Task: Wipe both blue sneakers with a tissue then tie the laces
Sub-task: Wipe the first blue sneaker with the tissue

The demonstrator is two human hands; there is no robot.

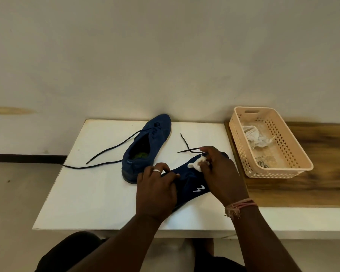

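Two hands are at work low in the view, both on the nearer sneaker (192,183), which lies on its side on the white desk (90,193) with its white logo facing up. The left hand (157,191) clamps down on the heel end, fingers (172,174) curled over the collar, most likely to keep the shoe from sliding under the rubbing. The right hand (220,171) works nearer the toe, its fingers pinching a small wad of white tissue (195,164) against the blue fabric, so this looks like the wiping stage on this shoe.

That shoe's lace ends (186,147) trail loose beyond the right hand, untied. Further back, the second sneaker (145,150) stands upright, toe toward the wall, just beside the first. Its laces (98,160) sprawl far out to the left, one end hanging off the desk edge, so tying is not yet done on either.

Off to the right, on the wooden surface (312,185), sits a peach plastic basket (287,170) with crumpled tissues (257,138) inside, within easy reach of the right hand. Nothing blocks the wiping, though those loose lace ends lie near the tissue's path.
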